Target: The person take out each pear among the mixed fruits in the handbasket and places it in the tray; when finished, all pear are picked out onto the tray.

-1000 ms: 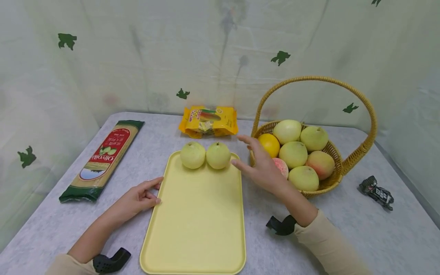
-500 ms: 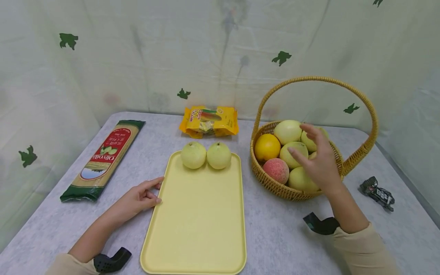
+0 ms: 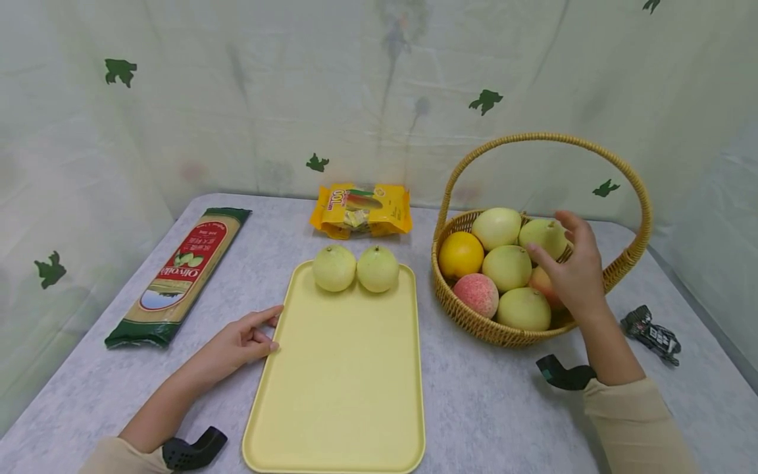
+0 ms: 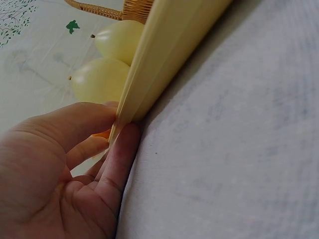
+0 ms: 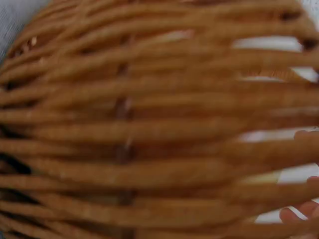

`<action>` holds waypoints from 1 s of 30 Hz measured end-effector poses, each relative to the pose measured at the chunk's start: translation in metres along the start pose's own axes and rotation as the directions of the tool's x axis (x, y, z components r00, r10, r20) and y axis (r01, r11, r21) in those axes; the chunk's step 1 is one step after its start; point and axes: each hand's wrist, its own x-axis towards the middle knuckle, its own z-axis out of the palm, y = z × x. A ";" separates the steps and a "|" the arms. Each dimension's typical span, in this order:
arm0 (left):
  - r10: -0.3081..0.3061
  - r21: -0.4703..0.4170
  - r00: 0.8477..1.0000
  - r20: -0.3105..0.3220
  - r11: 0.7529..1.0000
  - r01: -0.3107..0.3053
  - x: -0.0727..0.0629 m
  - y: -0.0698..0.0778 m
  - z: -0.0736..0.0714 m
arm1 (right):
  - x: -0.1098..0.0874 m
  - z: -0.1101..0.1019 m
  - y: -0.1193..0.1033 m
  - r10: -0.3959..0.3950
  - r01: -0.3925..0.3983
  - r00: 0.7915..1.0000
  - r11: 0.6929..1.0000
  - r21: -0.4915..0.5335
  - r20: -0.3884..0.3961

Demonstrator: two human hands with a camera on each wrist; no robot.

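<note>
My left hand (image 3: 239, 341) is at the left edge of a yellow tray (image 3: 340, 388), its thumb and a finger on either side of the rim in the left wrist view. Two round pale-green pears (image 3: 334, 268) sit side by side at the tray's far end. Over the right part of a wicker basket (image 3: 474, 322) is my right hand (image 3: 577, 270), fingers spread, beside a pear (image 3: 541, 237) and a partly hidden orange-red fruit (image 3: 543, 283). Several more pears, an orange (image 3: 460, 255) and a pink peach (image 3: 476, 294) fill the basket. Its weave covers most of the right wrist view.
The basket's tall handle (image 3: 545, 137) arches above the fruit. A yellow snack bag (image 3: 361, 210) lies behind the tray and a pasta packet (image 3: 180, 273) to its left. On the far right is a small black toy car (image 3: 651, 334).
My right hand has moved rightward from beside the tray's pears to the basket's right side, uncovering the orange and peach. The left hand has stayed at the tray's edge.
</note>
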 end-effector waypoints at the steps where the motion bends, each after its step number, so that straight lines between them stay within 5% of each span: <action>1: 0.000 0.002 1.000 0.000 1.000 0.000 0.000 0.000 0.000 | 0.001 0.000 0.002 0.011 -0.011 1.000 1.000 0.000 0.002; 11: 0.001 0.013 1.000 -0.003 1.000 -0.001 0.000 0.000 0.000 | 0.004 0.001 0.017 0.117 -0.119 0.992 0.992 0.039 0.057; 30: -0.016 0.022 1.000 -0.003 1.000 0.016 0.000 0.000 -0.001 | 0.021 -0.001 0.031 0.283 -0.294 0.930 0.956 0.013 0.235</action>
